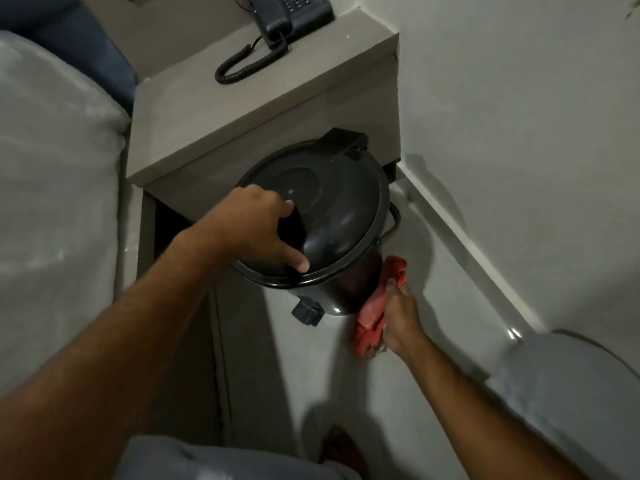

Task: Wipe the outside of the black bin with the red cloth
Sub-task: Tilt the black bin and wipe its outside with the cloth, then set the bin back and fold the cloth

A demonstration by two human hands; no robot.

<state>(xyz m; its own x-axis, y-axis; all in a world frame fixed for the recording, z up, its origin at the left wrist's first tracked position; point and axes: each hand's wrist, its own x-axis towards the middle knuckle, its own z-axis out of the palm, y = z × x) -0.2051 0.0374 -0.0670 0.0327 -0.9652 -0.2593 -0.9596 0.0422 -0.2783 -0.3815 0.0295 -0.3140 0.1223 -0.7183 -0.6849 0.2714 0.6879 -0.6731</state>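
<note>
Your right hand (398, 318) is clenched around the red cloth (375, 306), pressing its bunched folds against the lower right side of the black bin (322, 216); loose ends of the cloth hang just below your knuckles and poke out above your thumb. Your left hand (266, 223) is spread flat on the lid, fingers apart and gripping nothing, its thumb lying on the near rim. The cloth is soft and limp, so it will crumple instead of sliding flat; keep it wadded in your palm with a broad face toward the wall. The bin looks light and hollow, with smooth glossy sides, so it will likely skid or tip under a firm wipe unless your left palm keeps weight on the lid. Past your right hand, the bin stands on the pale floor (346, 375), its round domed lid hinged at the far side, a thin wire handle (394, 223) on its right and a small black foot pedal (306, 311) just left of the cloth. Beyond it is a grey bedside cabinet (242, 109) carrying a corded telephone (284, 15).
</note>
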